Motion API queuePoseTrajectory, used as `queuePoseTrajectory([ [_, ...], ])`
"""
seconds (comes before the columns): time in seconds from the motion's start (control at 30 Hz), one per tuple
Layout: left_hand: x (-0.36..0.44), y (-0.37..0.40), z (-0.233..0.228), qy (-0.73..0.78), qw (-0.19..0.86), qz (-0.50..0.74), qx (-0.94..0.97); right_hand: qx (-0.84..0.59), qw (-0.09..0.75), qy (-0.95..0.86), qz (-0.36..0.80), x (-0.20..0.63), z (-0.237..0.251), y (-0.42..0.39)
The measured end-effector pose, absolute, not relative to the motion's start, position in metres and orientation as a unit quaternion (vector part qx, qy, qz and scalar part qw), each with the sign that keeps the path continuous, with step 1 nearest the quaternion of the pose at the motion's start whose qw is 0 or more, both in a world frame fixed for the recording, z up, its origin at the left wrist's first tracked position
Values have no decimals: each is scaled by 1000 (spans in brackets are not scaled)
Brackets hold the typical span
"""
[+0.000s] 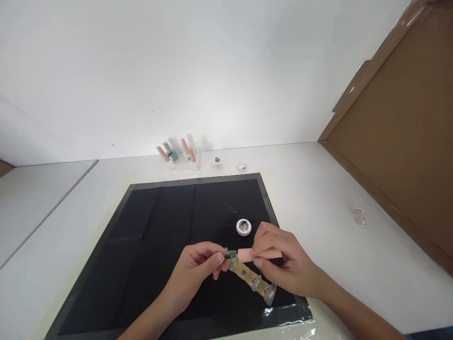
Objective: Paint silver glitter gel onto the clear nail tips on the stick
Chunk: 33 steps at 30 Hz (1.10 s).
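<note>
My left hand pinches the top end of a tan stick that carries several clear false nail tips. My right hand holds a peach-coloured brush handle sideways, its tip touching the topmost nail on the stick. Both hands hover over a black mat near its front right. A small round open pot with glittery contents sits on the mat just beyond my hands.
Along the wall stand several nail polish bottles, a small pot and a round lid. Two small round caps lie on the white table right of the mat. A brown board leans at the right.
</note>
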<state>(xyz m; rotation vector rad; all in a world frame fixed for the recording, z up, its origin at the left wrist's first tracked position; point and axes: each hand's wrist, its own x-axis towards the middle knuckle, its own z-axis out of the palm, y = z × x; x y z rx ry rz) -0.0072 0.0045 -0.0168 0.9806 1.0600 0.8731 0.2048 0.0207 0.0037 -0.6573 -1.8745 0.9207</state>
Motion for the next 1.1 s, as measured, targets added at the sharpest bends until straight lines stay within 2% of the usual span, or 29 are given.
queuePoseTrajectory([
  [0.33,-8,4,-19,460,675,387,428,-239,482,-783,312,204,8,21],
  [0.57,-7,4,-17,460,685,386,412,-289,469,-795,254,204,4,23],
  [0.83,-9,5,-16,454,690,389,408,-247,492,-779,298,204,10,22],
  [1.1,-9,5,-14,444,714,382,384,-277,486,-797,227,202,7,23],
])
